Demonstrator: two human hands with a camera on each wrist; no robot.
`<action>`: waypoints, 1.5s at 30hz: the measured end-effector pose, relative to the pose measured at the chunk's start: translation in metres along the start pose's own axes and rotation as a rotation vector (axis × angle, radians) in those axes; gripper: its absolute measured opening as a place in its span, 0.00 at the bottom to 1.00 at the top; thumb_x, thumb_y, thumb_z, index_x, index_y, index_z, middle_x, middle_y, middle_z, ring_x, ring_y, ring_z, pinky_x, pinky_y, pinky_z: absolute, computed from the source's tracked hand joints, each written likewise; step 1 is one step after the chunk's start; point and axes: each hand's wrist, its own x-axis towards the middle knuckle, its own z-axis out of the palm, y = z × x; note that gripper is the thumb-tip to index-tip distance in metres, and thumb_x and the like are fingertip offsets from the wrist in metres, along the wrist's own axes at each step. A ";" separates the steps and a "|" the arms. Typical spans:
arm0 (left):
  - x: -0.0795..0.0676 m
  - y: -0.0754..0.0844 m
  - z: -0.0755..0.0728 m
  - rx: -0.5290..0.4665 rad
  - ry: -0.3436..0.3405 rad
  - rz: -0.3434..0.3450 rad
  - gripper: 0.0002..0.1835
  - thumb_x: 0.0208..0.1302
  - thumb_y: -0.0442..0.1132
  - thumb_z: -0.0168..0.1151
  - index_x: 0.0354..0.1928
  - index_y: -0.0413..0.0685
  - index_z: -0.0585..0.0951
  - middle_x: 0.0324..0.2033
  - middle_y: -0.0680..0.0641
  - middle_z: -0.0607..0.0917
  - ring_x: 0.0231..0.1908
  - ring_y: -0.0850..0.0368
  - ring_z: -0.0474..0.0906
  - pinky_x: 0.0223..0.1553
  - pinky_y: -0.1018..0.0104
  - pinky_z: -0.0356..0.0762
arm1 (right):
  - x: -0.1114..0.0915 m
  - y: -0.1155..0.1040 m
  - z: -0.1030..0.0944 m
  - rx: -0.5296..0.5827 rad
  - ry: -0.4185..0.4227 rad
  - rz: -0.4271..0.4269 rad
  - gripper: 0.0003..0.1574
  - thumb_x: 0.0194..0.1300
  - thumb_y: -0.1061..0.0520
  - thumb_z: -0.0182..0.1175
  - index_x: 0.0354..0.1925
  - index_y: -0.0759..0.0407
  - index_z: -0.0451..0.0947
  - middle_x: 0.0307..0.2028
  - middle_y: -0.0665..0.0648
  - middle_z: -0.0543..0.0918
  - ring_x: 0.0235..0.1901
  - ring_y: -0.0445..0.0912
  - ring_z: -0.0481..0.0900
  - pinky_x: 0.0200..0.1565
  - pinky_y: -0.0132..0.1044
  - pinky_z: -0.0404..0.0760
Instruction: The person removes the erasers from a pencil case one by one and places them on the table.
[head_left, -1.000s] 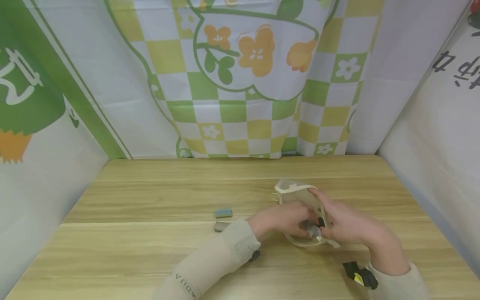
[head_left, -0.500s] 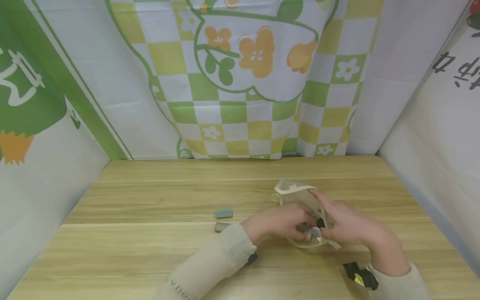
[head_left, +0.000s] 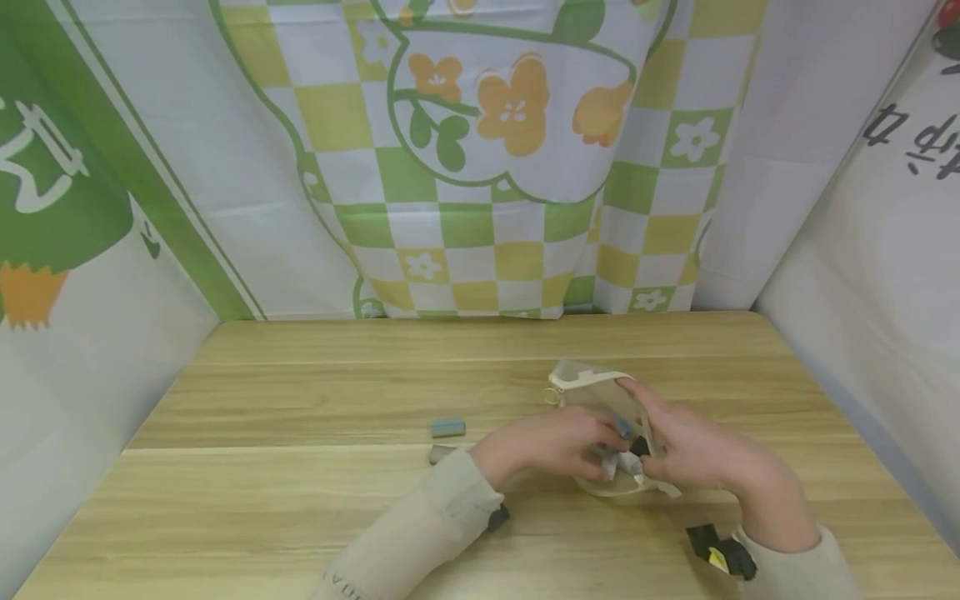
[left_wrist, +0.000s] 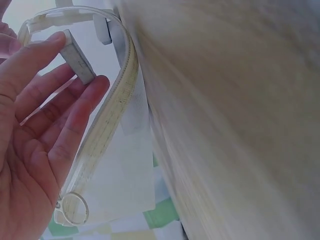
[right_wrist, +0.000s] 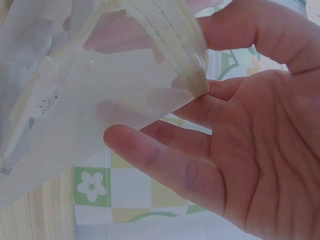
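Note:
In the head view my left hand (head_left: 551, 446) reaches into the mouth of a translucent zip pouch (head_left: 592, 398) with a cream zipper. The left wrist view shows its thumb and fingertips pinching a small grey-and-white rectangular block (left_wrist: 78, 59), much like an eraser. A ring pull (left_wrist: 75, 208) hangs from the zipper near that hand. My right hand (head_left: 693, 442) holds the pouch's right side, spreading its mouth; the thin wall lies between its thumb and fingers in the right wrist view. Inside, a black thing (head_left: 640, 446) and a blue thing (head_left: 622, 427) show partly.
A small blue-and-grey block (head_left: 447, 427) lies on the wooden table (head_left: 300, 400) left of the pouch. Beside it, a grey rounded piece (head_left: 441, 453) is partly covered by the left sleeve. A patterned curtain (head_left: 487, 250) hangs behind the table.
My left hand has drawn slightly left, and its grip shows more of the pale block. The blue thing in the pouch has come into view. My right hand and the pouch stay in place.

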 end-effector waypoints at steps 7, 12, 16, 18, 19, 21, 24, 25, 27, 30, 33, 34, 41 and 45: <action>-0.005 -0.001 0.000 0.009 0.006 0.003 0.23 0.62 0.44 0.69 0.58 0.46 0.81 0.55 0.50 0.83 0.55 0.62 0.79 0.57 0.81 0.72 | 0.000 -0.001 0.000 0.010 -0.007 0.010 0.63 0.54 0.66 0.64 0.78 0.60 0.37 0.18 0.46 0.62 0.14 0.36 0.62 0.20 0.33 0.72; -0.009 -0.001 -0.001 0.039 0.028 0.018 0.21 0.63 0.44 0.69 0.56 0.46 0.82 0.54 0.50 0.83 0.56 0.61 0.78 0.59 0.78 0.72 | 0.000 -0.001 0.000 0.007 -0.021 0.025 0.63 0.56 0.66 0.63 0.78 0.59 0.36 0.15 0.44 0.61 0.13 0.36 0.62 0.19 0.32 0.71; -0.012 -0.001 -0.001 0.037 0.041 0.015 0.20 0.63 0.44 0.68 0.55 0.45 0.83 0.54 0.50 0.83 0.55 0.60 0.79 0.59 0.76 0.72 | 0.001 -0.001 0.000 -0.008 -0.023 0.029 0.62 0.56 0.65 0.63 0.78 0.59 0.36 0.14 0.44 0.61 0.12 0.36 0.61 0.19 0.32 0.70; -0.014 -0.001 -0.002 0.021 0.045 0.015 0.20 0.64 0.44 0.68 0.55 0.44 0.83 0.53 0.49 0.83 0.54 0.59 0.79 0.59 0.75 0.73 | 0.001 -0.001 0.000 -0.011 -0.022 0.028 0.62 0.56 0.65 0.63 0.78 0.60 0.36 0.14 0.44 0.61 0.12 0.36 0.61 0.19 0.32 0.70; -0.014 -0.001 -0.002 0.015 0.045 0.013 0.20 0.64 0.44 0.68 0.55 0.44 0.83 0.54 0.49 0.83 0.55 0.59 0.79 0.59 0.75 0.73 | 0.001 -0.001 0.000 -0.011 -0.024 0.027 0.62 0.56 0.65 0.63 0.78 0.60 0.36 0.14 0.44 0.61 0.12 0.36 0.62 0.19 0.32 0.71; -0.016 -0.001 -0.002 0.014 0.046 0.010 0.20 0.64 0.44 0.68 0.55 0.44 0.82 0.54 0.49 0.83 0.55 0.60 0.79 0.59 0.76 0.73 | 0.001 -0.001 0.000 -0.010 -0.027 0.027 0.62 0.56 0.65 0.63 0.78 0.60 0.36 0.14 0.44 0.62 0.13 0.36 0.62 0.20 0.33 0.71; -0.018 -0.001 -0.003 0.005 0.046 0.002 0.20 0.64 0.43 0.68 0.56 0.43 0.82 0.55 0.49 0.82 0.56 0.60 0.79 0.59 0.76 0.72 | 0.001 -0.001 0.001 -0.005 -0.031 0.032 0.63 0.56 0.65 0.64 0.78 0.60 0.36 0.15 0.45 0.63 0.13 0.37 0.64 0.20 0.33 0.72; -0.019 -0.001 -0.003 0.006 0.046 -0.001 0.20 0.64 0.43 0.68 0.56 0.43 0.82 0.56 0.49 0.82 0.56 0.60 0.79 0.59 0.76 0.73 | 0.001 -0.001 0.001 -0.003 -0.032 0.033 0.63 0.56 0.65 0.64 0.78 0.60 0.36 0.15 0.45 0.64 0.13 0.37 0.64 0.20 0.33 0.73; -0.020 -0.002 -0.005 0.005 0.048 -0.005 0.20 0.64 0.44 0.68 0.56 0.43 0.82 0.56 0.49 0.82 0.56 0.59 0.79 0.59 0.76 0.73 | 0.001 -0.001 0.000 0.004 -0.032 0.037 0.63 0.56 0.65 0.64 0.78 0.59 0.36 0.15 0.46 0.64 0.13 0.37 0.66 0.21 0.33 0.73; -0.021 -0.002 -0.007 0.020 0.051 -0.005 0.20 0.64 0.44 0.67 0.56 0.43 0.82 0.55 0.49 0.82 0.55 0.60 0.79 0.58 0.76 0.74 | 0.001 -0.001 0.000 0.006 -0.030 0.041 0.63 0.56 0.65 0.64 0.78 0.58 0.36 0.16 0.46 0.64 0.14 0.38 0.66 0.21 0.34 0.73; -0.022 -0.002 -0.009 0.024 0.052 -0.003 0.21 0.64 0.44 0.67 0.56 0.43 0.82 0.54 0.49 0.82 0.55 0.60 0.79 0.58 0.77 0.73 | 0.002 -0.001 0.000 0.013 -0.031 0.045 0.63 0.57 0.65 0.64 0.78 0.58 0.37 0.16 0.46 0.63 0.14 0.38 0.65 0.21 0.34 0.73; -0.022 -0.002 -0.010 0.025 0.053 -0.004 0.21 0.64 0.44 0.67 0.57 0.43 0.82 0.54 0.49 0.82 0.55 0.60 0.79 0.58 0.76 0.73 | 0.002 -0.001 0.000 0.013 -0.032 0.044 0.62 0.57 0.65 0.64 0.78 0.58 0.37 0.15 0.45 0.63 0.13 0.37 0.65 0.20 0.33 0.72; -0.025 -0.004 -0.014 0.033 0.083 -0.008 0.21 0.64 0.43 0.68 0.56 0.43 0.82 0.57 0.49 0.82 0.57 0.59 0.79 0.61 0.76 0.72 | 0.001 -0.001 -0.001 0.015 -0.029 0.028 0.62 0.56 0.66 0.63 0.78 0.60 0.37 0.16 0.45 0.63 0.13 0.37 0.63 0.20 0.33 0.72; -0.028 -0.006 -0.016 0.026 0.101 0.001 0.20 0.63 0.42 0.68 0.56 0.43 0.82 0.56 0.48 0.82 0.56 0.57 0.80 0.60 0.74 0.73 | 0.001 -0.001 -0.001 0.003 -0.020 0.036 0.62 0.55 0.65 0.64 0.78 0.59 0.38 0.17 0.46 0.63 0.14 0.37 0.63 0.20 0.33 0.71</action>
